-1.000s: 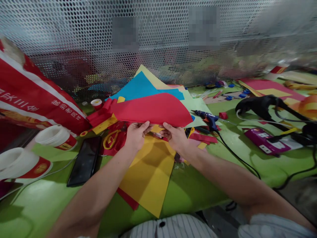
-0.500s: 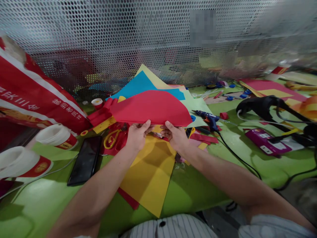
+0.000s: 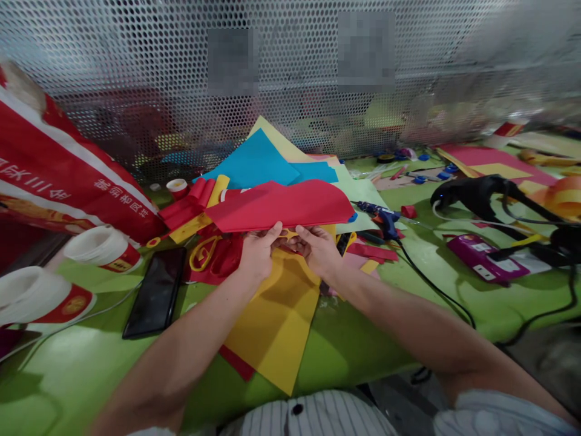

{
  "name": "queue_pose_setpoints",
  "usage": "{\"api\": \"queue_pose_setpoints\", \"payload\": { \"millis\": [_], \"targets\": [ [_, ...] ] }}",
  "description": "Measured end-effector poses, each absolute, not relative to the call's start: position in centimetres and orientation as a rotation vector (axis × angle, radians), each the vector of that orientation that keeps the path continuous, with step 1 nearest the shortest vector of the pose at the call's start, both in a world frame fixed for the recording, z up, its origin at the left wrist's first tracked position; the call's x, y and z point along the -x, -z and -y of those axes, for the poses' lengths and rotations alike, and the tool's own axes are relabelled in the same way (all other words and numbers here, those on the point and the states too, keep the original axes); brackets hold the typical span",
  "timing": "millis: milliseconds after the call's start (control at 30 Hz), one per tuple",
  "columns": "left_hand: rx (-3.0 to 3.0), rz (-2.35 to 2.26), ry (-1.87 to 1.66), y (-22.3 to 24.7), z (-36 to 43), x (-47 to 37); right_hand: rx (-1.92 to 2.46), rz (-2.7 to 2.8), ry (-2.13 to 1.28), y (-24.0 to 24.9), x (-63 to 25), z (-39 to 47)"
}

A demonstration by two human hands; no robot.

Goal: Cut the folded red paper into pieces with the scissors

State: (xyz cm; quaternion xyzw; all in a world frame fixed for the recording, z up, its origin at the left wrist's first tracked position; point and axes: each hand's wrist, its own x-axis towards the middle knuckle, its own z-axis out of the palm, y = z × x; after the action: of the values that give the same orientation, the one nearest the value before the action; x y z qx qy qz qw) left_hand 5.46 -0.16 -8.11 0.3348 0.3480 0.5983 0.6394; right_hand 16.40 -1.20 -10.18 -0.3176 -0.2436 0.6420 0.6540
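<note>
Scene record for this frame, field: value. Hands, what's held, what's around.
left hand: grips near edge of red sheet
right hand: grips the same edge, beside the left
red sheet: lifted, bowed upward
below hands: yellow sheet on green table
left of hands: yellow scissors, black phone, two paper cups
right of hands: blue glue gun
behind: blue sheet

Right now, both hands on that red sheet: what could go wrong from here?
1. The red sheet is pinched only at its near edge by the left hand and right hand; it may sag, crease or slip.
2. The glue gun lies just right of the sheet; a swing that way might brush it or its cable.
3. Yellow-handled scissors lie close to the left hand, partly under scraps; a blind reach could meet them.
</note>
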Motion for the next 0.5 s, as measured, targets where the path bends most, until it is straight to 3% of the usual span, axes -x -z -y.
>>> {"api": "queue_pose_setpoints", "payload": {
  "millis": [267, 400, 500],
  "targets": [
    [-0.990, -0.857, -1.166, 7.7, 1.0, -5.6, 0.733, 0.615, -1.366, 9.1, -17.7, 0.8],
    [-1.583, -1.273, -0.810, 7.1, 1.3, -3.2, 0.822, 0.627, -1.283, 8.7, -19.3, 0.4],
    [-1.754, -1.446, -0.790, 6.5, 1.6, 0.1, 0.882, 0.646, -1.248, 9.1, -20.4, 0.5]
  ]
}}
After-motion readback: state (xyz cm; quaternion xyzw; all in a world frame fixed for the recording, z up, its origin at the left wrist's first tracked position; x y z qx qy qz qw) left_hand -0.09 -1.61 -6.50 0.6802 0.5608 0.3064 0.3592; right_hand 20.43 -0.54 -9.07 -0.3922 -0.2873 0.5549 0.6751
